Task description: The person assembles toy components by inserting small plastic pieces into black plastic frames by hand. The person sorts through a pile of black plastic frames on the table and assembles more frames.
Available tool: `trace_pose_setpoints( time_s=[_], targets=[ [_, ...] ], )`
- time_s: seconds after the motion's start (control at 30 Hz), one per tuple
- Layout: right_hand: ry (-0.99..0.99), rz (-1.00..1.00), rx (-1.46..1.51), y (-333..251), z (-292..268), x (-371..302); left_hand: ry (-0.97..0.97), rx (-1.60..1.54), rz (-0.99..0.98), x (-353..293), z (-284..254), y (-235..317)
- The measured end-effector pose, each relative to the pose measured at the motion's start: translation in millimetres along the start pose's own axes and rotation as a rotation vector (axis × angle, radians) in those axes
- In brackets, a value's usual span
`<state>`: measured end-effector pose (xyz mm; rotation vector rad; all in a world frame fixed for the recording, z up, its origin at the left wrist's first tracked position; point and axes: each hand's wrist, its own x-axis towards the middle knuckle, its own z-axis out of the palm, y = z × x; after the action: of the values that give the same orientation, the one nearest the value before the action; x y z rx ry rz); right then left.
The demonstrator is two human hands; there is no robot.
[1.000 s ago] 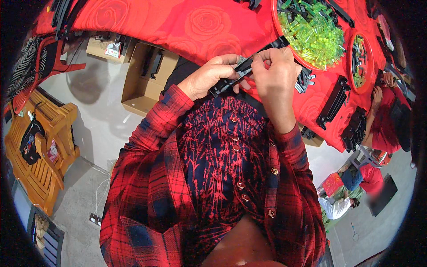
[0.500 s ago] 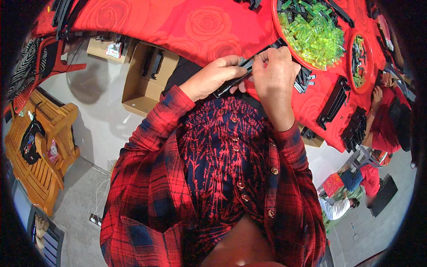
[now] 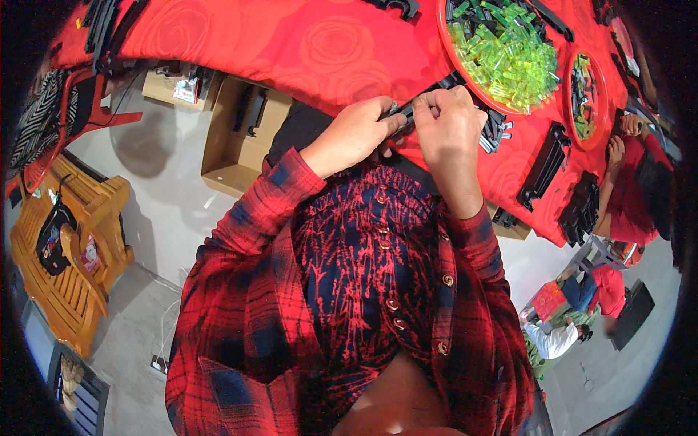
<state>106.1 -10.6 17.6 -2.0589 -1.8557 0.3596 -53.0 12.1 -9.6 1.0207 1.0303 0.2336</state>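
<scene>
A long, narrow black plastic strip [image 3: 445, 82] lies slantwise between my hands at the table's near edge, its far end by the rim of a red tray. My left hand [image 3: 356, 135] is closed around its lower part, thumb on top, and hides much of it. Fingertips pinched together, my right hand [image 3: 451, 131] meets the strip just right of the left thumb. Whatever sits between those right fingertips is hidden. Beyond them, the round red tray [image 3: 445, 38] carries a heap of clear yellow-green plastic pieces [image 3: 509, 62] with dark ones among them.
Short dark and grey pieces [image 3: 494, 132] lie on the red tablecloth [image 3: 334, 43] beside my right hand. Farther right are a smaller red tray [image 3: 595, 138], black plastic parts [image 3: 545, 166] and another person's arm [image 3: 611, 174]. An open cardboard box [image 3: 233, 178] stands on the floor at left.
My left hand has shifted slightly right and up along the strip, covering its lower end, which showed before. My right hand stays pinched close to the same place.
</scene>
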Motion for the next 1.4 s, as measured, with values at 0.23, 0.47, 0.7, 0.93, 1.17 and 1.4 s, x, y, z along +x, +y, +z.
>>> trace_pose_setpoints(
  time_s=[0.23, 0.47, 0.7, 0.93, 1.17, 1.4],
  targets=[
    [0.233, 0.063, 0.364, 9.4, -1.5, -8.2, 0.062, -0.004, 0.070, -2.4, 5.8, -14.0],
    [0.112, 0.196, 0.571, 0.7, 0.9, -14.8, 0.147, 0.089, 0.158, -6.0, 8.4, -18.8],
    [0.080, 0.223, 0.701, 11.9, 7.7, -15.7, 0.025, -0.141, 0.280, -9.5, 9.2, -12.6],
    [-0.003, 0.210, 0.783, 5.2, 4.8, -15.9, -0.088, -0.370, 0.244, -1.3, 10.7, -21.2],
    [-0.047, 0.212, 0.845, -4.4, -2.3, -13.7, 0.070, -0.350, 0.214, 1.3, 21.9, -8.9],
    [0.059, 0.043, 0.655, -10.4, -2.0, -18.7, 0.128, -0.303, 0.179, -6.6, 19.1, -5.7]
  ],
)
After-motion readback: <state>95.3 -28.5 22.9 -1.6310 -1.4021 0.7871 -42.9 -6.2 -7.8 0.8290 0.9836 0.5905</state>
